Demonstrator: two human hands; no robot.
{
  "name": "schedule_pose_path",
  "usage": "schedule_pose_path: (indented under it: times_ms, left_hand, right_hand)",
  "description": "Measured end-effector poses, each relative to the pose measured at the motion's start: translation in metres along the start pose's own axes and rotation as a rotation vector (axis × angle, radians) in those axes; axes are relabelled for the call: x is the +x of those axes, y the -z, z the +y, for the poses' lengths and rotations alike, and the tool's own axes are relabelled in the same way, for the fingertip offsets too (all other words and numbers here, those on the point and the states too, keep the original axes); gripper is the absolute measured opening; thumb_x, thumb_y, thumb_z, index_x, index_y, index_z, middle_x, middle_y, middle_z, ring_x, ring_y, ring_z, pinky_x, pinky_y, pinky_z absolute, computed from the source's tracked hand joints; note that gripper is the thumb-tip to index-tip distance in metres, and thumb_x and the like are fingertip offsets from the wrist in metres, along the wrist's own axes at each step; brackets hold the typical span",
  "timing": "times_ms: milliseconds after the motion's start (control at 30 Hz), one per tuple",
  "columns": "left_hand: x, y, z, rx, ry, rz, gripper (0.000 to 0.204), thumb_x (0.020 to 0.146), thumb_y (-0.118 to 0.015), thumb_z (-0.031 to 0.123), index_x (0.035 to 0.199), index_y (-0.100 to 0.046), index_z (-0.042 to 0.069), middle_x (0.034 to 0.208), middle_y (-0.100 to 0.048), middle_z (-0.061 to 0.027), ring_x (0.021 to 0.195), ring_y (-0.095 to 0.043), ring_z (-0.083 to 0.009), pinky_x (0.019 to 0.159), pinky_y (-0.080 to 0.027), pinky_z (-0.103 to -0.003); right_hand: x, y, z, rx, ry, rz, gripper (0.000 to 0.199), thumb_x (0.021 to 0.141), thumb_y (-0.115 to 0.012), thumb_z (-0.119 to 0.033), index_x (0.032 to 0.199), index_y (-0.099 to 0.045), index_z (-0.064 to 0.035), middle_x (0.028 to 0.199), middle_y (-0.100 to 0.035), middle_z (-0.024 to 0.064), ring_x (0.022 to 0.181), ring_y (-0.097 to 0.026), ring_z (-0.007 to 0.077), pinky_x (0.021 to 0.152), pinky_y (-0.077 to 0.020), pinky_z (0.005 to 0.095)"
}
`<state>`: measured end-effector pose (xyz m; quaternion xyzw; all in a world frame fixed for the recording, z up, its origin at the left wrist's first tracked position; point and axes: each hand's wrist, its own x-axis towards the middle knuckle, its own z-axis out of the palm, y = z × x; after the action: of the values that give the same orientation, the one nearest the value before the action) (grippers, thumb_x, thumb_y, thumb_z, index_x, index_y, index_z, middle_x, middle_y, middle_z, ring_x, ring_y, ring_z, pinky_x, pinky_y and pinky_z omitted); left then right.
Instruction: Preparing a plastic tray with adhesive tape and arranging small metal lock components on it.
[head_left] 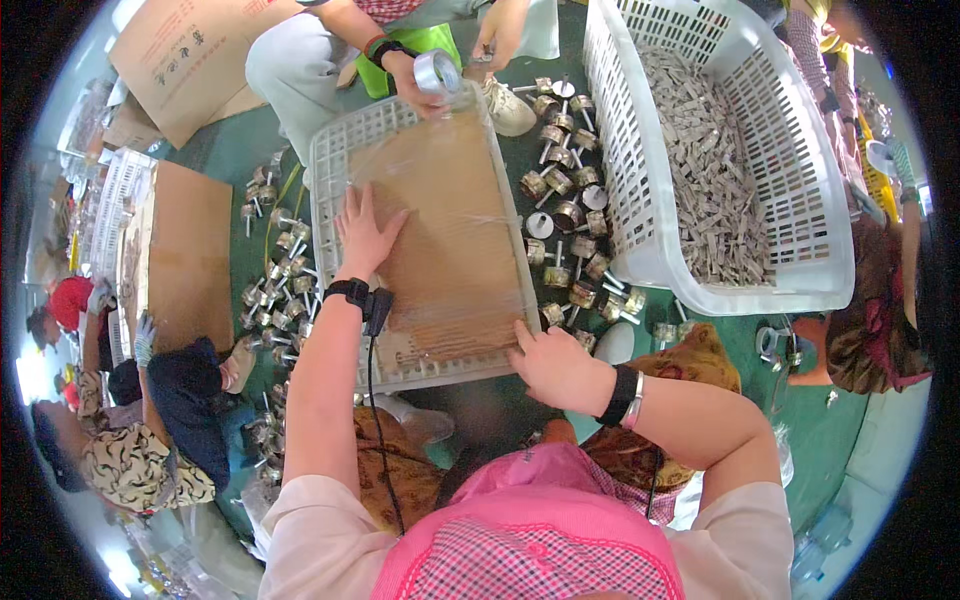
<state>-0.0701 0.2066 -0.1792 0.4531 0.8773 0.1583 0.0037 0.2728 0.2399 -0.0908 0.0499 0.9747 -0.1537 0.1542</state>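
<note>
A flat white plastic crate (pixel 330 255) with a lattice rim lies in front of me. A brown cardboard sheet (pixel 450 230), with a shiny clear layer over part of it, covers most of its top. My left hand (pixel 368 235) rests on the sheet's left side, fingers spread. At the near right corner, my right hand (pixel 560 370) has its fingers curled around the crate's edge; some fingertips are hidden. Across from me, another person's hand (pixel 410 80) holds a roll of clear tape (pixel 437 72) above the far edge. That person's other hand (pixel 500 35) has a small object I cannot make out.
Many round metal parts with shafts (pixel 560 185) lie on the green floor on both sides. A tall white basket (pixel 640 200) of small grey pieces (pixel 705 165) stands at the right. Cardboard boxes (pixel 190 255) are at the left. Other people sit at both sides.
</note>
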Motion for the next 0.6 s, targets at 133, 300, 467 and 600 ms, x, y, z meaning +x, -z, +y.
schedule_pose_path:
  times_ms: [133, 300, 467, 600]
  left_hand:
    - [0.004, 0.001, 0.001, 0.023, -0.045, -0.035, 0.079, 0.077, -0.057, 0.054, 0.138, -0.028, 0.013, 0.142, -0.019, -0.0243, 0.132, -0.017, -0.0394, 0.105, -0.013, -0.052]
    - [0.003, 0.007, -0.001, 0.072, -0.001, -0.086, 0.079, 0.076, -0.056, 0.056, 0.14, -0.026, 0.02, 0.143, -0.016, -0.024, 0.132, -0.015, -0.0402, 0.106, -0.011, -0.051]
    - [0.003, 0.005, 0.01, 0.076, -0.062, -0.084, 0.079, 0.077, -0.058, 0.053, 0.14, -0.025, 0.018, 0.141, -0.018, -0.0274, 0.129, -0.02, -0.042, 0.105, -0.016, -0.049]
    - [0.002, 0.003, 0.0, 0.034, -0.11, -0.04, 0.079, 0.077, -0.06, 0.05, 0.139, -0.026, 0.017, 0.14, -0.019, -0.0277, 0.129, -0.021, -0.0419, 0.104, -0.016, -0.049]
  right_hand:
    - [0.006, 0.028, 0.017, 0.169, 0.044, -0.063, 0.048, 0.071, -0.067, -0.028, 0.109, -0.056, -0.0018, 0.112, -0.055, 0.0206, 0.077, -0.061, 0.0278, 0.071, -0.0479, 0.0361]
    - [0.061, 0.043, 0.101, 0.714, -0.093, 0.293, 0.029, 0.075, -0.059, -0.025, 0.092, -0.062, -0.002, 0.078, -0.063, 0.0151, 0.073, -0.06, 0.0314, 0.069, -0.0484, 0.038]
    - [0.125, 0.031, 0.192, 0.738, -0.355, 0.701, 0.026, 0.073, -0.061, -0.019, 0.09, -0.062, -0.0009, 0.078, -0.063, 0.0143, 0.076, -0.061, 0.0276, 0.07, -0.0486, 0.0357]
    - [0.161, 0.024, 0.192, 0.678, -0.417, 0.87, 0.028, 0.071, -0.062, -0.015, 0.096, -0.06, -0.0028, 0.087, -0.061, 0.0133, 0.081, -0.06, 0.027, 0.072, -0.048, 0.0358]
